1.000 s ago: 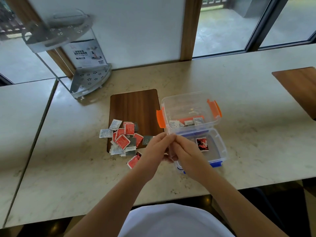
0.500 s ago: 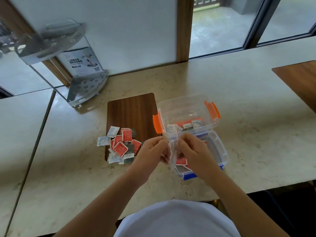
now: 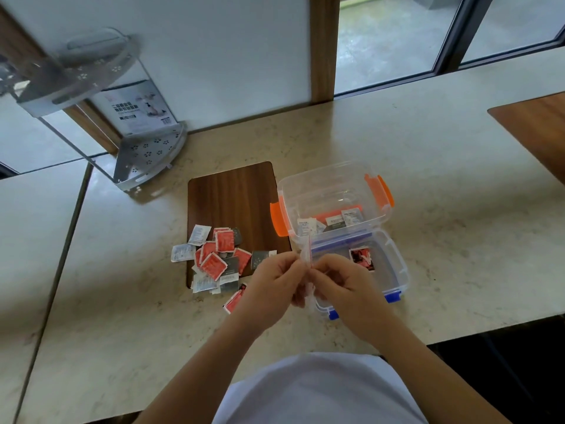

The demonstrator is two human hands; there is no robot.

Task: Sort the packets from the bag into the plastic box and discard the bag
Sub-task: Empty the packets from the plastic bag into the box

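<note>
A small clear plastic bag [image 3: 306, 254] with a red zip strip stands upright between my hands. My left hand [image 3: 272, 284] and my right hand [image 3: 342, 286] each pinch it at its top edge, just in front of the box. The clear plastic box has an upper tray with orange clips [image 3: 385, 191] holding a few white and red packets [image 3: 336, 220], and a lower part with blue clips [image 3: 399, 270] holding one dark red packet [image 3: 362, 259]. A pile of red, white and grey packets [image 3: 218, 260] lies on the left.
A dark wooden board [image 3: 235, 194] lies under part of the pile. A grey metal corner shelf [image 3: 146, 154] stands at the back left. Another wooden board [image 3: 535, 123] is at the far right. The counter's front edge runs below my hands.
My hands have shifted a little with the bag still pinched between them. The bag's top now stands straighter and its red strip shows. The camera view has tilted slightly.
</note>
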